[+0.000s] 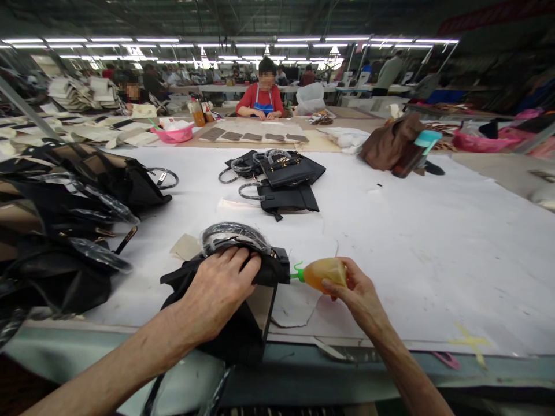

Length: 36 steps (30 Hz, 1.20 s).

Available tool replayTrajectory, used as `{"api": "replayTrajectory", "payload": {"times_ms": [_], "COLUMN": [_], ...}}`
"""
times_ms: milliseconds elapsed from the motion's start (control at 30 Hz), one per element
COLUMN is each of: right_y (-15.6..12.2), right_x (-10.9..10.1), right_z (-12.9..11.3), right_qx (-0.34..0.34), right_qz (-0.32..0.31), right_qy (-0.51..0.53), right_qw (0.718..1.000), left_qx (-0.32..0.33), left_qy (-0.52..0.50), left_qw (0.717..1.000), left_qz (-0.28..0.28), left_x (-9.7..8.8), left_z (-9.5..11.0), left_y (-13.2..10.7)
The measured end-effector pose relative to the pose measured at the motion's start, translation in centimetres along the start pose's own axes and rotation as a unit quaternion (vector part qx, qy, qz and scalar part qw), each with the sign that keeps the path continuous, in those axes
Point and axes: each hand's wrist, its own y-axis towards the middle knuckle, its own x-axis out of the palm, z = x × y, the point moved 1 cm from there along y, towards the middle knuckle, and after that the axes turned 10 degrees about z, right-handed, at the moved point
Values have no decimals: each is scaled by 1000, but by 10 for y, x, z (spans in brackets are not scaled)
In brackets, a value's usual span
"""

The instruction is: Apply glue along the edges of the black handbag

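A black handbag with plastic-wrapped handles lies at the table's front edge, partly hanging over it. My left hand grips its upper part, fingers curled over the black material. In my right hand is a squeeze bottle of amber liquid, held sideways. Its green nozzle points left, with the tip at the bag's right edge; whether it touches cannot be made out. A small beige piece sticks out behind the bag.
More black handbags are heaped at the left, and a small pile of bags lies mid-table. A brown bundle and a dark bottle with a teal lid stand back right. Across the table sits a person in red near a pink basin.
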Motion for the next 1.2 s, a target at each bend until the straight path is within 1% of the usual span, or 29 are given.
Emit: {"api": "replayTrajectory", "payload": {"times_ms": [167,433,633,933,1200], "right_y": [-5,-9,-8,-12,-19], "right_x": [1,2,3,1,-1], "right_z": [1,-3,0,3,1], "right_qx": [10,35,47,57,80], "right_qz": [-1,-24,-13,-23,-48], "right_qy": [-1,11,20,14,23], "right_qw": [1000,999,999,998,995], "left_qx": [-1,-3,5,7,10], "left_qy": [9,7,10,16,12], "left_qw": [1000,1000,1000,1000,1000], "left_qz": [4,-2,13,-3,6], "left_x": [0,2,1,3,4], "left_z": [1,2,4,4,5], "left_y": [-1,-4,-4,-4,-6]}}
